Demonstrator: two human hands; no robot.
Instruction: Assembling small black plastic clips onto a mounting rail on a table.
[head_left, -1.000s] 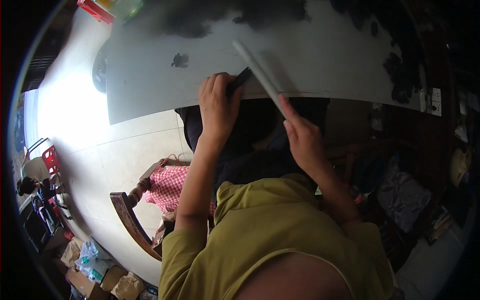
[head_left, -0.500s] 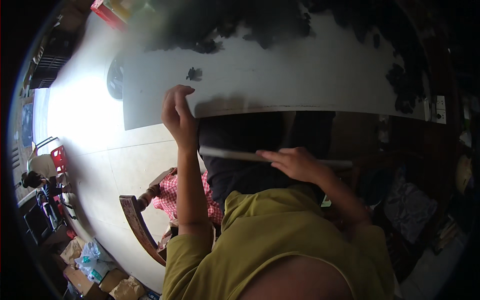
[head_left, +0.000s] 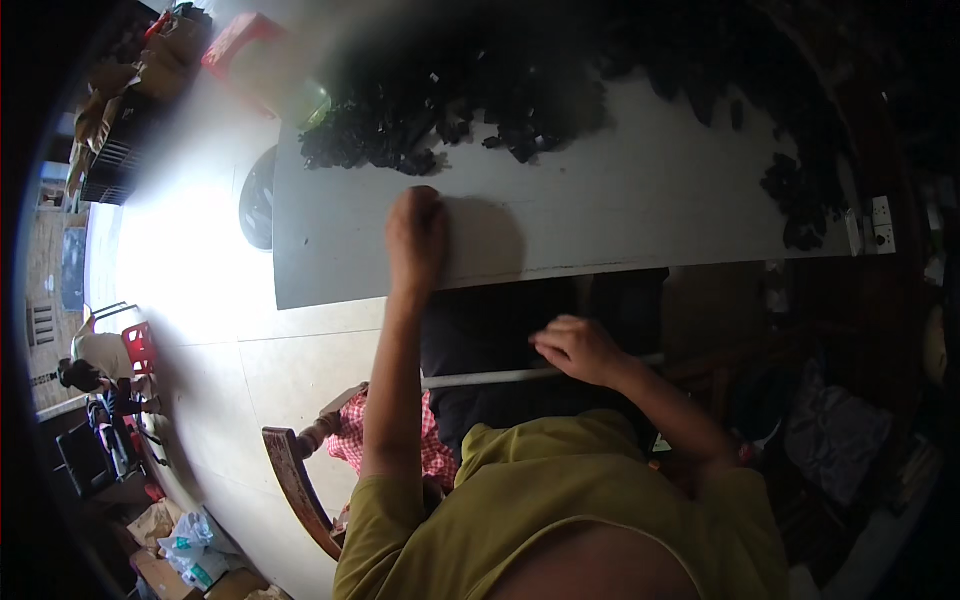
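Note:
My left hand [head_left: 414, 238] is at the near part of the grey tabletop [head_left: 620, 190], its fingers curled closed. Whatever they hold, if anything, is hidden by the hand. Over my lap is my right hand [head_left: 582, 350], thumb and fingers drawn together; I cannot make out anything between them. A pale, thin rod [head_left: 490, 378] lies across my dark-trousered lap, just below the right hand and apart from its fingertips. Beyond my left hand, a heap of small black pieces [head_left: 390, 135] covers the far side of the table.
More black pieces [head_left: 795, 200] lie at the table's right end, near a white socket strip [head_left: 882, 225]. A red container [head_left: 240, 45] stands at the far left. Beside me is a wooden chair arm [head_left: 300, 490] with red checked cloth [head_left: 435, 455]. Another person [head_left: 95, 365] is at the left.
The view has shifted. My left hand has closed and now covers where a lone black piece lay. My right hand's outstretched fingers have curled and lifted off the rod.

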